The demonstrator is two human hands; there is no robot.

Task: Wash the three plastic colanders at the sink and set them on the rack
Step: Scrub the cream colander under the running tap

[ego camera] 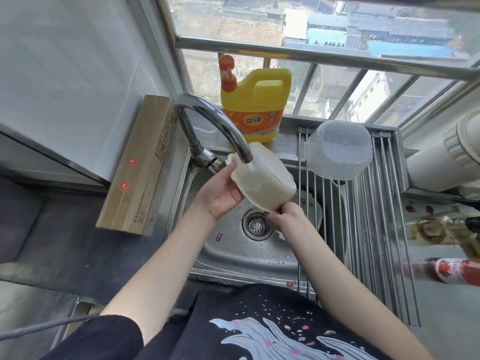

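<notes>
1. A steel sink [233, 253] sits below a window, its drain uncovered, likely so rinse water runs away.
2. A roll-up rack [376, 229] lies across the sink's right half, placed so wet things drip into the basin.
3. A clear colander [337, 150] rests upside down on the rack's far end, seemingly washed and draining.
4. A yellow soap jug [255, 105] stands behind the tap [220, 123], within reach.
5. A white colander [265, 180] is held tilted under the spout, apparently so water strikes its outer wall.
6. The left hand [220, 193] cups its upper rim, fingers curled round it.
7. The right hand [288, 211] pinches the lower rim, steadying it over the drain.
8. A third colander is not clearly visible.
</notes>
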